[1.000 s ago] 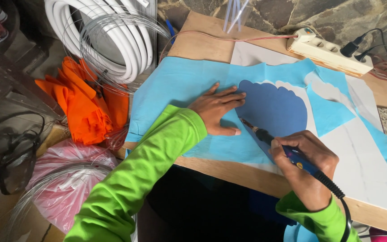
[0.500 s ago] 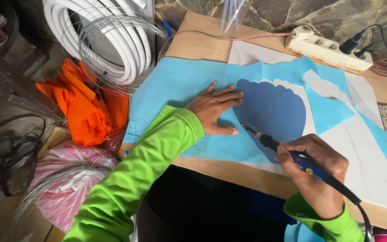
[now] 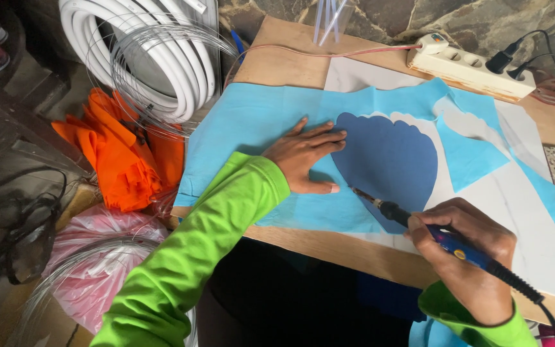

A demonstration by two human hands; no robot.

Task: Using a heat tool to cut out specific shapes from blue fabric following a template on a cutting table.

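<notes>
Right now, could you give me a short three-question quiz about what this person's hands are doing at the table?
1. True or false: the left hand lies flat on the light blue fabric.
2. What does the right hand hold? A) scissors B) a corded pen-shaped hot tool C) a paintbrush
3. Fill in: the tool's tip sits at the edge of the ____ blue scalloped shape.

Key: 1 true. 2 B. 3 dark.
</notes>
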